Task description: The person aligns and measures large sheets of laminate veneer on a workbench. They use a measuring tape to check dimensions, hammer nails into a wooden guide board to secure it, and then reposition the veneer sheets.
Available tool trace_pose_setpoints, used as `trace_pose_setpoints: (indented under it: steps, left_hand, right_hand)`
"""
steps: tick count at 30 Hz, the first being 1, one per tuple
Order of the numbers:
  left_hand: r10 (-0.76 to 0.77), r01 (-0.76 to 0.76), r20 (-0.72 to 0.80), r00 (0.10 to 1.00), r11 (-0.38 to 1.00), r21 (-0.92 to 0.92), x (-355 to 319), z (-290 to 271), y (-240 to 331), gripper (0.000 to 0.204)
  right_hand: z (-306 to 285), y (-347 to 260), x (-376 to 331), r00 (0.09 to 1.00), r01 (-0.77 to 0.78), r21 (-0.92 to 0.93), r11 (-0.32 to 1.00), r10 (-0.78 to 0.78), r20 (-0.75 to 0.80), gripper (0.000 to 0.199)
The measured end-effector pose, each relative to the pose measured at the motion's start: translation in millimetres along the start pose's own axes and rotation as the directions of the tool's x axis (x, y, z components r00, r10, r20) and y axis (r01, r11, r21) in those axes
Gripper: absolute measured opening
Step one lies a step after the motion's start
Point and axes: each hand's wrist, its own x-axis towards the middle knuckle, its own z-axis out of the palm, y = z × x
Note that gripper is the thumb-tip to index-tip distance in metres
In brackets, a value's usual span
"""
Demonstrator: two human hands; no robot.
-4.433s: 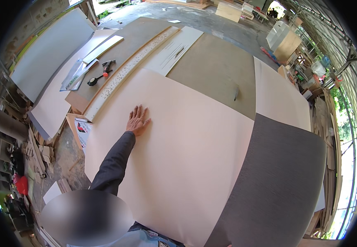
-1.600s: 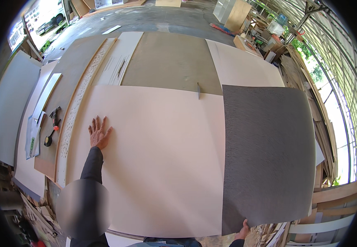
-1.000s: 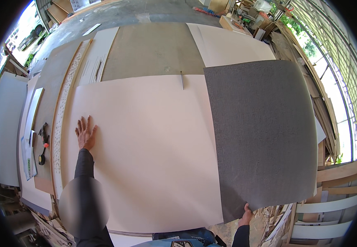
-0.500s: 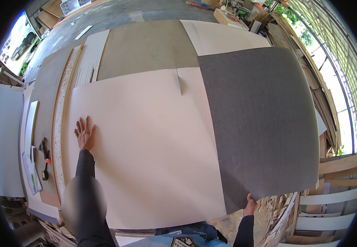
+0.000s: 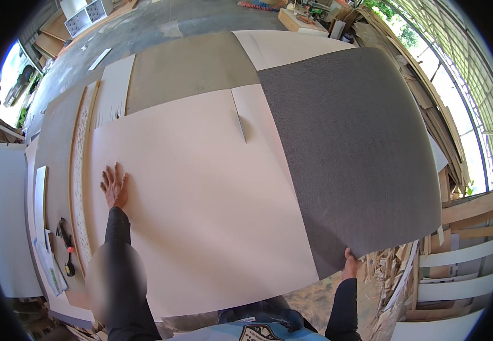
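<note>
My left hand (image 5: 114,188) lies flat, fingers spread, on the left part of a large off-white sheet (image 5: 195,187). A straight slit runs into that sheet from its far edge, and one side of the cut stands slightly raised. To the right is a dark grey textured sheet (image 5: 354,153), its right side curving over. My right hand (image 5: 350,265) grips the near edge of this dark sheet, thumb on top and the other fingers hidden beneath. Whether the two sheets are joined along their shared line, I cannot tell.
Left of the sheets, a tape measure (image 5: 69,267) and a black-handled tool (image 5: 61,228) lie on a brown board. A long pale-edged strip (image 5: 80,165) runs beside them. Wood offcuts (image 5: 380,264) and a slatted rack (image 5: 456,258) stand at the near right, stacked boards (image 5: 428,96) farther back.
The view has turned and shifted a little. My right hand, still on the dark sheet's edge, appears slightly higher. My left hand stays flat on the off-white sheet.
</note>
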Motion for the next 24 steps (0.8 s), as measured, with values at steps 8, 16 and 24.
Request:
trace_pose_setpoints:
  steps: [8,16,24]
  left_hand:
    - [0.025,-0.024,-0.056,0.998,1.000,0.008,-27.2,10.3,-10.9,0.066]
    - [-0.073,0.072,0.129,0.989,0.997,0.017,-176.7,-31.5,4.0,0.089]
    - [-0.111,0.105,0.145,0.983,0.993,0.048,-176.8,-28.4,-3.1,0.094]
  right_hand:
    - [11.5,7.3,7.0,0.992,0.069,0.099,0.993,-0.079,0.095,0.056]
    - [4.3,37.1,32.7,0.995,0.100,0.009,0.995,-0.100,0.013,0.051]
    - [26.8,-12.3,2.2,0.996,0.076,-0.097,0.992,-0.071,0.061,0.060]
